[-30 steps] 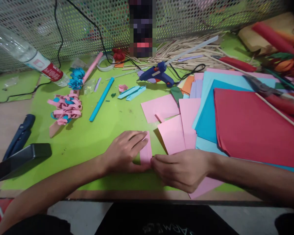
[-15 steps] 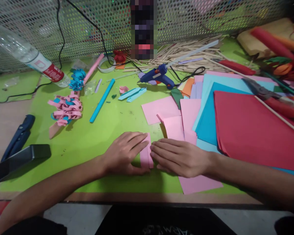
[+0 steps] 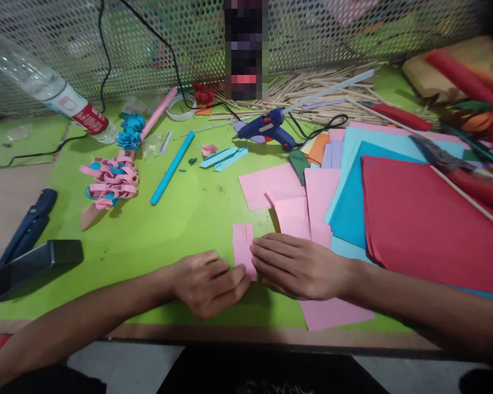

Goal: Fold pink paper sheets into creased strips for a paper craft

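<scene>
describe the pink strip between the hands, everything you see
The pink strip is a narrow paper rectangle with a lengthwise crease and an uneven far end. It lies on the green mat, pointing away from the person. The left hand touches its near end with curled fingertips; the right hand lies flat against its right edge.

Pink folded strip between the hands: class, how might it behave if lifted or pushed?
Probably light and floppy: the pink folded strip is thin paper lying flat. Likely slides easily on the smooth green mat. Unlikely to roll, being flat.
</scene>
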`<move>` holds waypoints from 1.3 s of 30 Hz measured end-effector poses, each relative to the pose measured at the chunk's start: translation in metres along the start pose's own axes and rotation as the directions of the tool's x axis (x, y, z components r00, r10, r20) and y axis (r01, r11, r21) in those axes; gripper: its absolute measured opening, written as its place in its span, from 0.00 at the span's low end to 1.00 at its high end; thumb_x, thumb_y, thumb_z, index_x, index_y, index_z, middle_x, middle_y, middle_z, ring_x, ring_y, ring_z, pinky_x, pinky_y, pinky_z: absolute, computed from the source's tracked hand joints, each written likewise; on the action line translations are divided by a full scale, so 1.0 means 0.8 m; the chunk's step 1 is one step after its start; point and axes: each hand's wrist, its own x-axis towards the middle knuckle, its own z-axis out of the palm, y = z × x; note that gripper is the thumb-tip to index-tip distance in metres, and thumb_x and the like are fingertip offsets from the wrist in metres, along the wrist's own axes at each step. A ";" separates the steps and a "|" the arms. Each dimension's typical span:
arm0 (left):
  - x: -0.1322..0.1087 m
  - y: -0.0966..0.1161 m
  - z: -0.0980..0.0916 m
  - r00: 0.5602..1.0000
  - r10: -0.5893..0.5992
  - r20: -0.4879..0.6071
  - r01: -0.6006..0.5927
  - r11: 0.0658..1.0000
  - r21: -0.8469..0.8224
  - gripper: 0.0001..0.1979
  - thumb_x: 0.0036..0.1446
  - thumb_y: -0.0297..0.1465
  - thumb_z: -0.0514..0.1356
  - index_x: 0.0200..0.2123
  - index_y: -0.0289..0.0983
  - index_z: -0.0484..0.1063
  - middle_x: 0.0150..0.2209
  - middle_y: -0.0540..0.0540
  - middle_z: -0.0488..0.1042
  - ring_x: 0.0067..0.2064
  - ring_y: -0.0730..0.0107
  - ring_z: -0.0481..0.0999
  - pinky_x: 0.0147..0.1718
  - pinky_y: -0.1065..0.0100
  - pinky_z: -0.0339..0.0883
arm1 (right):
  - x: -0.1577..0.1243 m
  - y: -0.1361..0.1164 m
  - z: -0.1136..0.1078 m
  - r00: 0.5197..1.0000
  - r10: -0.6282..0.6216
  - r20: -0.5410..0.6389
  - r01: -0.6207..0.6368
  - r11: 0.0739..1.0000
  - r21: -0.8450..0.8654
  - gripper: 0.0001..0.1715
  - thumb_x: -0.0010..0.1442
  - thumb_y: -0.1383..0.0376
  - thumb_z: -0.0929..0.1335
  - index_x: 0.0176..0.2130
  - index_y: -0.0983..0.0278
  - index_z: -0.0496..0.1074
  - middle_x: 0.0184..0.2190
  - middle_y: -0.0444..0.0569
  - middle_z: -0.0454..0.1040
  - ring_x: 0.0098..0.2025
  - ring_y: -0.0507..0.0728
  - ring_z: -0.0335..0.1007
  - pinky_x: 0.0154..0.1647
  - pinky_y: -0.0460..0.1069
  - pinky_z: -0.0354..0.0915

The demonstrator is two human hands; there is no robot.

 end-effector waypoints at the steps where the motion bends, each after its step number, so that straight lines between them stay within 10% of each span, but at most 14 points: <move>1: -0.001 0.000 0.000 1.000 0.013 -0.001 -0.013 1.000 -0.010 0.09 0.60 0.29 0.63 0.43 0.34 0.78 0.44 0.41 0.79 0.32 0.71 0.74 0.22 0.69 0.67 | 0.000 0.000 0.000 1.000 0.001 0.000 -0.001 1.000 0.004 0.17 0.63 0.66 0.71 0.47 0.77 0.74 0.45 0.62 0.78 0.54 0.64 0.73 0.56 0.58 0.72; 13: 0.004 -0.009 0.003 1.000 0.015 -0.006 -0.015 0.995 -0.101 0.07 0.64 0.28 0.59 0.44 0.38 0.76 0.45 0.48 0.79 0.42 0.71 0.77 0.36 0.69 0.75 | -0.003 0.000 0.002 1.000 0.009 0.002 -0.009 1.000 -0.003 0.14 0.64 0.65 0.70 0.45 0.74 0.74 0.45 0.60 0.77 0.53 0.63 0.73 0.55 0.58 0.72; 23: 0.015 -0.007 0.001 0.924 -0.369 0.104 0.379 0.920 -0.104 0.06 0.67 0.30 0.55 0.44 0.39 0.72 0.40 0.51 0.80 0.30 0.76 0.75 0.27 0.69 0.67 | -0.001 0.000 0.000 1.000 0.002 -0.028 -0.002 1.000 0.003 0.15 0.66 0.66 0.68 0.46 0.77 0.74 0.45 0.60 0.78 0.53 0.64 0.73 0.57 0.58 0.71; 32: 0.019 -0.009 -0.001 0.834 -0.551 0.030 0.548 0.818 -0.175 0.09 0.68 0.34 0.57 0.45 0.36 0.74 0.40 0.48 0.81 0.40 0.72 0.80 0.40 0.70 0.74 | -0.006 0.002 0.004 0.988 0.099 0.121 -0.105 0.993 0.045 0.16 0.66 0.61 0.65 0.47 0.71 0.73 0.55 0.65 0.72 0.61 0.67 0.66 0.63 0.63 0.64; 39: 0.003 -0.010 0.007 0.928 -0.373 0.026 0.373 0.920 -0.118 0.13 0.63 0.27 0.62 0.51 0.36 0.73 0.50 0.46 0.78 0.52 0.65 0.77 0.49 0.65 0.75 | -0.007 0.003 0.004 0.979 0.108 0.173 -0.120 0.991 0.061 0.20 0.67 0.58 0.65 0.50 0.71 0.72 0.56 0.66 0.70 0.63 0.68 0.63 0.65 0.63 0.61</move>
